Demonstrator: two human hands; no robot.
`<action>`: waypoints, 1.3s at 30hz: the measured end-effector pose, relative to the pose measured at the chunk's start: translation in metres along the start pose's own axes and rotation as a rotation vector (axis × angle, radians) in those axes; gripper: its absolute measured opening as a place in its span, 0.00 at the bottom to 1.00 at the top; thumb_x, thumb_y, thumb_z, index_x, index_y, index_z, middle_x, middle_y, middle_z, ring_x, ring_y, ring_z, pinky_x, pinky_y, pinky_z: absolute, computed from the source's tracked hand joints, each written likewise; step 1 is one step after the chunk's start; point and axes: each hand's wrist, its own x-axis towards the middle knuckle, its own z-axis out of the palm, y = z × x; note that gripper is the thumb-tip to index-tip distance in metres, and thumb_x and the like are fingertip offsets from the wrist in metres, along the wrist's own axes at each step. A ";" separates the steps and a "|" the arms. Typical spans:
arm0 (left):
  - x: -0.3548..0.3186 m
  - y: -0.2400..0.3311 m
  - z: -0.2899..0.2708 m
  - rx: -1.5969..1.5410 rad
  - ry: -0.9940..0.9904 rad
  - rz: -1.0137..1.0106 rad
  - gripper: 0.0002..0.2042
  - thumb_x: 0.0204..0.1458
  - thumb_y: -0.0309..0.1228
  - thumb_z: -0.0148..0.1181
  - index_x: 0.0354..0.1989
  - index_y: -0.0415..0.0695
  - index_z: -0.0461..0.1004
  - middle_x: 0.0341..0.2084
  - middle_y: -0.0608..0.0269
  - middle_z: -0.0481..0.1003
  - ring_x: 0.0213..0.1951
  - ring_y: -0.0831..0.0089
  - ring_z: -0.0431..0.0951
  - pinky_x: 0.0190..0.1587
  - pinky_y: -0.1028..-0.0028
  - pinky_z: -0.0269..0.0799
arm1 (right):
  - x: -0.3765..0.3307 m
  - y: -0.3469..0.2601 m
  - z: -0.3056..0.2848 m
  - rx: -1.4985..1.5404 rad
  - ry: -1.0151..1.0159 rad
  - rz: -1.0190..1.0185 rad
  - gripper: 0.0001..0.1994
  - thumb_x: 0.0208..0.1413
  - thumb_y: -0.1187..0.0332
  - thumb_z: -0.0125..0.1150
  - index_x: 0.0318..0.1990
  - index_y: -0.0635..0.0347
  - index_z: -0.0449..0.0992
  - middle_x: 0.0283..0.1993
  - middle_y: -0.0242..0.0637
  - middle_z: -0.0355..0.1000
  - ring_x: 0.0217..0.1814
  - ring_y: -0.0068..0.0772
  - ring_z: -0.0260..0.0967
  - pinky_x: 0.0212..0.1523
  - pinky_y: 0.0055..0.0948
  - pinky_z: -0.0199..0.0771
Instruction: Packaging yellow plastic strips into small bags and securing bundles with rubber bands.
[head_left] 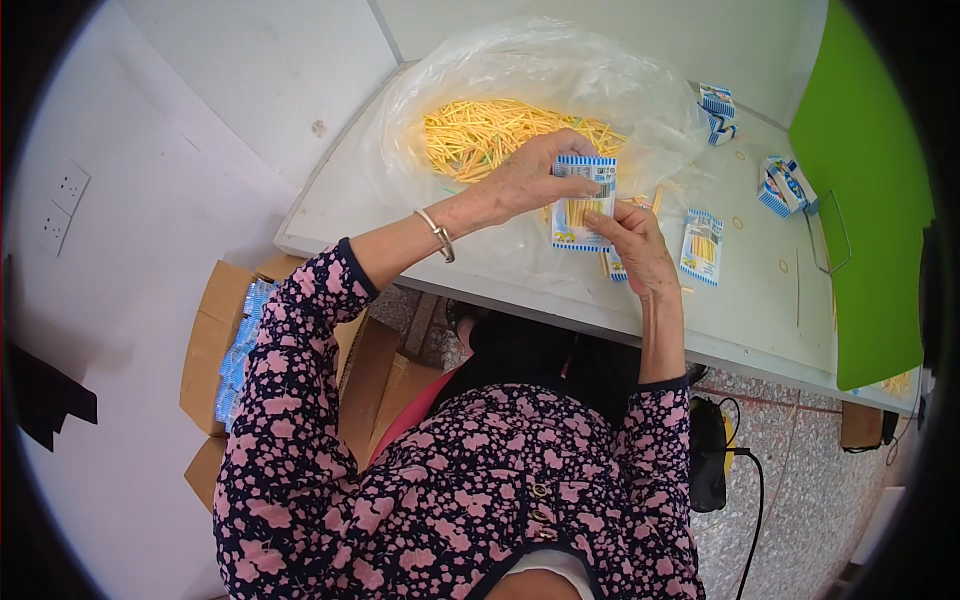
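A small blue-and-white packet [575, 238] with a clear window showing yellow sticks is held upright above the table. My left hand [545, 175] grips its upper part, thumb across the front. Around its right edge my right hand [640, 245] is closed, with the thumb on the window. Behind the packet, another blue-edged packet [618, 268] and a few loose sticks are partly hidden. A big clear plastic bag [650, 105] lies spread beyond my hands, holding a heap of thin yellow sticks [480, 135]. To the right, a similar packet [702, 247] rests flat on the table.
Folded blue-and-white packets [785, 187] and more [717, 110] lie at the table's right. A green panel [870, 200] stands along that side. Several rubber bands and a bent wire [832, 235] are nearby. Below left, a cardboard box [208, 340] holds many blue packets [240, 350].
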 end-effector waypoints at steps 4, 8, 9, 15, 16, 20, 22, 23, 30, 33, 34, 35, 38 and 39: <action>0.004 -0.005 -0.003 0.124 -0.011 0.073 0.16 0.47 0.29 0.61 0.43 0.38 0.67 0.35 0.64 0.72 0.40 0.79 0.70 0.42 0.78 0.68 | -0.001 -0.001 0.002 0.013 -0.002 -0.022 0.12 0.50 0.68 0.60 0.41 0.65 0.75 0.35 0.32 0.74 0.36 0.16 0.68 0.39 0.17 0.65; 0.004 -0.005 0.000 0.197 0.015 0.144 0.16 0.47 0.29 0.60 0.43 0.39 0.67 0.35 0.63 0.72 0.39 0.79 0.71 0.42 0.78 0.68 | -0.002 0.001 0.001 -0.018 0.041 0.003 0.12 0.50 0.68 0.60 0.39 0.66 0.75 0.34 0.31 0.74 0.34 0.16 0.68 0.38 0.17 0.65; 0.005 -0.005 0.001 0.183 0.002 0.138 0.16 0.47 0.29 0.60 0.43 0.39 0.67 0.35 0.63 0.72 0.39 0.78 0.71 0.42 0.78 0.68 | -0.002 0.001 -0.001 -0.030 0.047 0.016 0.12 0.50 0.67 0.61 0.39 0.66 0.76 0.33 0.31 0.74 0.33 0.16 0.68 0.37 0.17 0.65; 0.010 -0.012 -0.003 -0.092 -0.014 0.022 0.17 0.49 0.31 0.59 0.45 0.38 0.66 0.34 0.62 0.73 0.36 0.78 0.72 0.40 0.78 0.69 | -0.020 -0.020 -0.035 -0.224 0.196 -0.096 0.10 0.51 0.67 0.58 0.36 0.66 0.77 0.28 0.28 0.74 0.29 0.13 0.66 0.32 0.15 0.63; 0.011 -0.016 -0.005 -0.243 -0.021 0.004 0.17 0.49 0.32 0.58 0.45 0.38 0.65 0.34 0.61 0.73 0.35 0.78 0.72 0.39 0.78 0.69 | -0.027 -0.029 -0.050 -0.279 0.252 -0.083 0.10 0.51 0.67 0.58 0.36 0.65 0.77 0.28 0.28 0.74 0.29 0.13 0.66 0.32 0.15 0.63; 0.004 -0.024 -0.010 -0.134 -0.008 -0.092 0.16 0.50 0.32 0.58 0.45 0.39 0.66 0.33 0.62 0.73 0.34 0.79 0.72 0.37 0.78 0.68 | -0.045 -0.037 -0.115 -0.537 0.411 -0.082 0.10 0.50 0.67 0.57 0.35 0.65 0.76 0.31 0.30 0.73 0.28 0.15 0.66 0.31 0.15 0.64; 0.001 -0.028 -0.005 -0.143 -0.054 -0.132 0.15 0.50 0.32 0.57 0.44 0.39 0.66 0.33 0.63 0.73 0.35 0.79 0.72 0.38 0.78 0.68 | -0.048 -0.024 -0.136 -0.929 0.496 0.006 0.11 0.49 0.67 0.58 0.36 0.66 0.76 0.36 0.35 0.72 0.34 0.21 0.66 0.36 0.21 0.64; 0.001 -0.028 -0.002 -0.144 -0.058 -0.131 0.15 0.50 0.32 0.57 0.44 0.39 0.66 0.33 0.63 0.73 0.35 0.79 0.72 0.38 0.78 0.68 | -0.049 -0.017 -0.145 -1.319 0.567 0.098 0.12 0.48 0.66 0.58 0.36 0.66 0.75 0.41 0.39 0.71 0.40 0.27 0.67 0.41 0.27 0.64; 0.001 -0.029 -0.005 -0.094 -0.060 -0.079 0.14 0.50 0.31 0.57 0.43 0.39 0.67 0.32 0.64 0.73 0.35 0.80 0.72 0.38 0.79 0.68 | -0.037 -0.009 -0.049 -1.669 0.671 -0.106 0.20 0.44 0.54 0.61 0.33 0.66 0.75 0.58 0.47 0.57 0.59 0.51 0.49 0.54 0.51 0.46; 0.001 -0.026 -0.005 -0.095 -0.052 -0.078 0.14 0.50 0.31 0.57 0.43 0.39 0.67 0.32 0.65 0.73 0.35 0.80 0.72 0.38 0.78 0.68 | -0.031 0.013 -0.035 -1.801 0.484 -0.139 0.20 0.43 0.54 0.61 0.31 0.66 0.75 0.57 0.47 0.58 0.58 0.49 0.52 0.54 0.49 0.47; 0.001 -0.026 -0.005 -0.114 -0.062 -0.080 0.13 0.50 0.31 0.57 0.42 0.39 0.68 0.32 0.65 0.73 0.35 0.80 0.72 0.38 0.78 0.68 | -0.031 0.015 -0.035 -1.747 0.514 -0.128 0.17 0.44 0.57 0.61 0.31 0.66 0.75 0.57 0.47 0.59 0.58 0.49 0.52 0.54 0.49 0.47; 0.002 -0.026 -0.005 -0.114 -0.063 -0.079 0.13 0.50 0.31 0.57 0.42 0.39 0.68 0.32 0.65 0.73 0.35 0.80 0.72 0.38 0.78 0.68 | -0.030 0.015 -0.036 -1.693 0.543 -0.117 0.15 0.44 0.60 0.62 0.30 0.66 0.75 0.57 0.47 0.59 0.58 0.49 0.52 0.54 0.48 0.47; 0.002 -0.027 -0.006 -0.046 -0.056 -0.089 0.13 0.50 0.31 0.57 0.42 0.39 0.68 0.32 0.65 0.73 0.35 0.80 0.72 0.38 0.79 0.68 | -0.030 0.013 -0.036 -1.572 0.545 -0.151 0.11 0.44 0.65 0.62 0.29 0.66 0.75 0.55 0.46 0.61 0.58 0.48 0.52 0.54 0.47 0.48; 0.001 -0.028 -0.006 -0.057 -0.052 -0.105 0.13 0.50 0.31 0.57 0.42 0.40 0.68 0.32 0.65 0.73 0.35 0.80 0.72 0.38 0.79 0.68 | -0.030 0.013 -0.037 -1.576 0.545 -0.153 0.11 0.44 0.65 0.62 0.29 0.66 0.75 0.55 0.46 0.61 0.58 0.48 0.52 0.54 0.47 0.48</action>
